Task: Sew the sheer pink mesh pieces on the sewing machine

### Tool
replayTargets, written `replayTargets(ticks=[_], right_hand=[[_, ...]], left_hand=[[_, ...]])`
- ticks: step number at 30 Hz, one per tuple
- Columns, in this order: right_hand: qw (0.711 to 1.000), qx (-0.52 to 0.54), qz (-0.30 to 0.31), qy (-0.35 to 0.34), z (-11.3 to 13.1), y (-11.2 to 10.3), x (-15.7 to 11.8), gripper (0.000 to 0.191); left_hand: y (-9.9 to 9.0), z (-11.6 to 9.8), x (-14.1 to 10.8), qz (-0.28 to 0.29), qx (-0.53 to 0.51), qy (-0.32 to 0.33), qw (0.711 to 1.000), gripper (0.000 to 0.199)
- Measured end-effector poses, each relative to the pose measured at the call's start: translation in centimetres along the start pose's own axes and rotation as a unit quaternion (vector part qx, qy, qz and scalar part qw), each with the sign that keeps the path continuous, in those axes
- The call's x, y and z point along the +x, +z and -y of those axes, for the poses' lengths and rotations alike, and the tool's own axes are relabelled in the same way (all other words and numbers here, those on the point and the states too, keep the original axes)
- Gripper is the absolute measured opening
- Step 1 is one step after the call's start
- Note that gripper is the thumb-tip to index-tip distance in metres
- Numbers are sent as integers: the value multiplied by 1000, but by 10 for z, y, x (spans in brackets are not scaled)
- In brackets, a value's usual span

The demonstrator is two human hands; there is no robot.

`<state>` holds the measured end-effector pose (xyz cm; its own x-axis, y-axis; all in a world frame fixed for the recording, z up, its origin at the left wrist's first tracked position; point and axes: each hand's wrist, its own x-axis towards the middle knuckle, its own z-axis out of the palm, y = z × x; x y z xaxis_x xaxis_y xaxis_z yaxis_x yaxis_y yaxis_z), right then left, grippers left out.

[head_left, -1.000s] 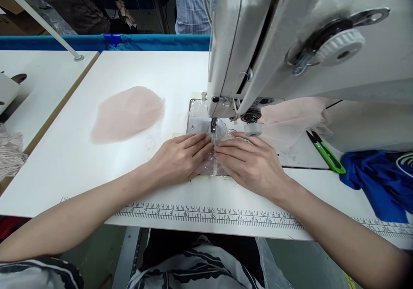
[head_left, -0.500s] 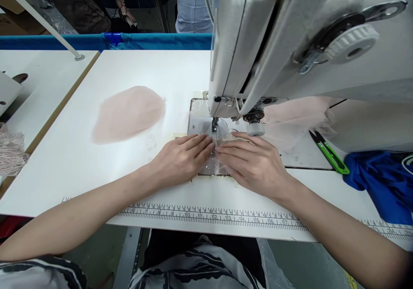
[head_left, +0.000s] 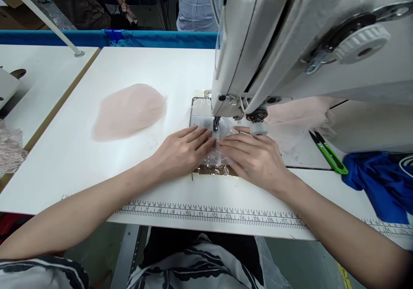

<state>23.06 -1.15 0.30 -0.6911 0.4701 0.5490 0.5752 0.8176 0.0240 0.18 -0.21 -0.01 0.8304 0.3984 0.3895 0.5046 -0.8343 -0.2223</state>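
Note:
My left hand (head_left: 185,151) lies flat beside the presser foot (head_left: 216,123) of the sewing machine (head_left: 250,52), its fingers stretched forward. On the other side of the foot, my right hand (head_left: 254,158) rests with fingers extended to the left and its index finger partly behind a round machine knob. Between my fingertips runs a thin see-through strip (head_left: 219,158), fabric or film; I cannot tell which. It lies over the metal needle plate (head_left: 200,112). Neither hand grips anything visibly.
A sheer pink fabric piece (head_left: 130,112) lies left on the white table (head_left: 155,65). More pink fabric (head_left: 300,115) sits behind my right hand. Green thread snips (head_left: 329,153) and blue cloth (head_left: 379,181) lie right. A printed ruler (head_left: 213,213) follows the front edge. Someone's striped shirt (head_left: 196,9) shows beyond.
Both hands have slid slightly forward toward the presser foot, and the see-through strip with them. A brown slot at the needle plate's near edge now shows. The view has shifted slightly.

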Motion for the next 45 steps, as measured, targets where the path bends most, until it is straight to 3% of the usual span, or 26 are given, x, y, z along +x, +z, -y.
replayTargets(ticks=[7, 14, 24, 31, 37, 45], right_hand=[[1000, -13, -1, -16, 4, 1, -3, 18], [999, -54, 1, -6, 2, 4, -1, 19], [998, -65, 1, -23, 5, 3, -1, 19], [998, -59, 12, 27, 5, 8, 0, 19], [996, -44, 17, 75, 10, 8, -1, 19], [994, -70, 27, 74, 8, 9, -2, 19]], left_hand=[[-6, -7, -2, -2, -20, 11, 1000, 28], [-1, 2, 1, 16, -8, -1, 1000, 29], [-5, -7, 0, -5, 15, -4, 1000, 26], [-1, -1, 3, 17, -11, -41, 999, 31], [-3, -9, 0, 1, 13, -58, 998, 33], [-1, -8, 0, 14, -3, -74, 997, 35]])
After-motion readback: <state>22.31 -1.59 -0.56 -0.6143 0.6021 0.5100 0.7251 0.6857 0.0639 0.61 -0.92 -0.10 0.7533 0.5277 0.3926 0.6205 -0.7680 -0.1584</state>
